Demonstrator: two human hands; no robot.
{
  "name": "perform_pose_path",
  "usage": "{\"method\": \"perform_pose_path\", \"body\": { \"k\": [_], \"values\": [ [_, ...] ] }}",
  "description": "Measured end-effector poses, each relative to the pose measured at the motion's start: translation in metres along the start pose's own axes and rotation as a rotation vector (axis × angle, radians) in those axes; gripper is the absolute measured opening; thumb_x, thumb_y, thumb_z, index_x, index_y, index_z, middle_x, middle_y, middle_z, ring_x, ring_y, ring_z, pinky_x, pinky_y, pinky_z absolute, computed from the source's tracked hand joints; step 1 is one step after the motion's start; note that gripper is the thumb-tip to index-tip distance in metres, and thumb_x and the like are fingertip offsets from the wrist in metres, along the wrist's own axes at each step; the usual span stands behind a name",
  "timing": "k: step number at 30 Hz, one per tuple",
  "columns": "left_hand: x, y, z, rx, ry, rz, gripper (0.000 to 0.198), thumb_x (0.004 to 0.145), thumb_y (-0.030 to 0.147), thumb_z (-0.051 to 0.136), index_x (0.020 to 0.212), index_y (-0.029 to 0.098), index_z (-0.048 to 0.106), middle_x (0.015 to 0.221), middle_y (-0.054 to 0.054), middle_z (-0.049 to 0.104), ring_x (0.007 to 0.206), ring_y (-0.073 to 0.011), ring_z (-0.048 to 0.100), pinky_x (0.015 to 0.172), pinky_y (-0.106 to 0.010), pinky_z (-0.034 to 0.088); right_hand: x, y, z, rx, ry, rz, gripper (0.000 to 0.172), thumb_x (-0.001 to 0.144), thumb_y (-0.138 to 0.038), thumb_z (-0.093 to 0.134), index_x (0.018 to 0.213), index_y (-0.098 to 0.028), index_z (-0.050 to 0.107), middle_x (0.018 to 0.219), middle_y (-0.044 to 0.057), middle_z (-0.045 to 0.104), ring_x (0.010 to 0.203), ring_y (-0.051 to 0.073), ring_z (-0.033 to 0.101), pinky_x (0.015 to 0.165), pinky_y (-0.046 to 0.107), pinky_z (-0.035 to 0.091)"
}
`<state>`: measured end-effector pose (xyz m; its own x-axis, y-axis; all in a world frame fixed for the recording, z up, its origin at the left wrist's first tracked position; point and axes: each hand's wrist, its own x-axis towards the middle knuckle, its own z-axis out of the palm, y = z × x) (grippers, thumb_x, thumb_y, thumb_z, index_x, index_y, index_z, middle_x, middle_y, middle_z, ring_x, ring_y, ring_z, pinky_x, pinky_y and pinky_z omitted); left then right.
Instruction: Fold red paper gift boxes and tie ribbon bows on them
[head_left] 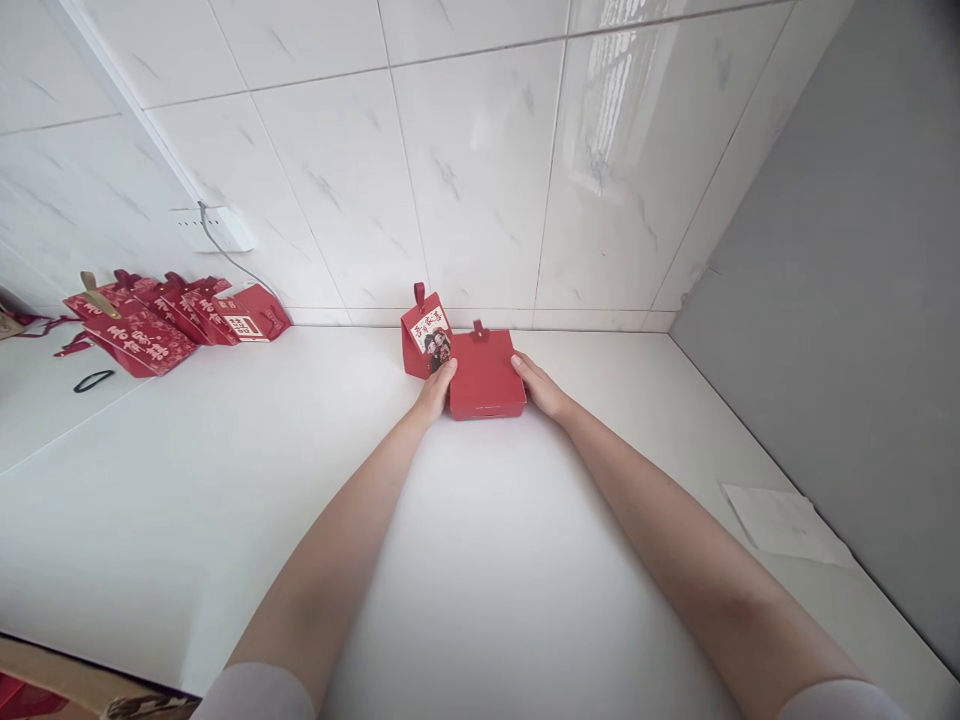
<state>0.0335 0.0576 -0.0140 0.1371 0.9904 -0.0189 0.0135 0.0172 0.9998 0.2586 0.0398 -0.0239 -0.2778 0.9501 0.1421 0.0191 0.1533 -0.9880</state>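
A red gift box (487,375) with a small strap at its back edge is on the white table, between my two hands. My left hand (436,388) grips its left side, thumb on the top edge. On the opposite side my right hand (541,386) is closed on the box in the same way; the fingers of both hands are partly hidden. Just behind my left hand stands a smaller red gift box (414,345) with a loop on top and a printed card with figures on its front.
At the far left, several red gift boxes (139,335) lean together by the tiled wall, below a power socket (214,230) with a cable. A black band (94,381) lies before them. White paper (784,522) is by the grey panel (862,300). A cardboard box (67,675) shows at lower left.
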Motion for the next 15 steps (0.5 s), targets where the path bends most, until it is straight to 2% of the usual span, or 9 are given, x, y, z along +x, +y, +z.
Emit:
{"method": "perform_pose_path", "body": {
  "k": [2, 3, 5, 8, 11, 15],
  "values": [
    [0.004, 0.003, -0.003, -0.092, -0.003, -0.175, 0.045, 0.082, 0.052, 0.058, 0.112, 0.019, 0.063, 0.112, -0.009, 0.071, 0.110, -0.0285, 0.064, 0.098, -0.039, 0.047, 0.004, 0.004, -0.003, 0.020, -0.002, 0.037, 0.077, 0.091, -0.065, 0.040, 0.153, -0.025, 0.019, 0.096, 0.005, 0.069, 0.085, 0.024, 0.065, 0.089, 0.045, 0.048],
    [0.005, 0.004, -0.005, -0.109, -0.012, -0.243, 0.044, 0.081, 0.051, 0.060, 0.109, 0.018, 0.064, 0.105, -0.009, 0.073, 0.103, -0.0289, 0.067, 0.091, -0.039, 0.050, 0.006, 0.007, -0.005, 0.021, 0.003, 0.050, 0.077, 0.091, -0.064, 0.041, 0.153, -0.024, 0.018, 0.085, 0.003, 0.068, 0.075, 0.022, 0.064, 0.085, 0.044, 0.049],
    [0.005, 0.007, -0.009, -0.119, -0.049, -0.308, 0.044, 0.079, 0.052, 0.061, 0.104, 0.016, 0.065, 0.096, -0.010, 0.074, 0.090, -0.0287, 0.070, 0.079, -0.039, 0.054, 0.011, 0.013, -0.008, 0.011, 0.006, 0.041, 0.069, 0.091, -0.060, 0.042, 0.148, -0.023, 0.032, 0.073, 0.001, 0.063, 0.064, 0.020, 0.060, 0.078, 0.041, 0.049],
    [0.004, 0.010, -0.013, -0.155, -0.105, -0.340, 0.042, 0.078, 0.051, 0.062, 0.103, 0.017, 0.066, 0.093, -0.008, 0.074, 0.083, -0.0259, 0.071, 0.068, -0.035, 0.054, 0.016, 0.020, -0.009, -0.015, -0.016, 0.003, 0.047, 0.089, -0.047, 0.048, 0.129, -0.023, 0.054, 0.072, 0.000, 0.062, 0.059, 0.016, 0.055, 0.069, 0.036, 0.048],
    [0.003, 0.010, -0.012, -0.187, -0.122, -0.350, 0.042, 0.078, 0.052, 0.063, 0.104, 0.018, 0.065, 0.096, -0.008, 0.074, 0.082, -0.0239, 0.070, 0.065, -0.032, 0.053, 0.017, 0.023, -0.009, -0.029, -0.040, -0.015, 0.040, 0.083, -0.036, 0.053, 0.122, -0.025, 0.056, 0.073, -0.002, 0.064, 0.057, 0.014, 0.053, 0.065, 0.032, 0.046],
    [0.004, 0.010, -0.009, -0.182, -0.095, -0.386, 0.045, 0.077, 0.055, 0.064, 0.103, 0.019, 0.065, 0.096, -0.007, 0.074, 0.079, -0.0229, 0.070, 0.065, -0.031, 0.053, 0.015, 0.021, -0.009, -0.034, -0.025, -0.015, 0.040, 0.079, -0.033, 0.053, 0.118, -0.025, 0.057, 0.070, -0.003, 0.062, 0.055, 0.013, 0.051, 0.062, 0.030, 0.045]
  ]
}}
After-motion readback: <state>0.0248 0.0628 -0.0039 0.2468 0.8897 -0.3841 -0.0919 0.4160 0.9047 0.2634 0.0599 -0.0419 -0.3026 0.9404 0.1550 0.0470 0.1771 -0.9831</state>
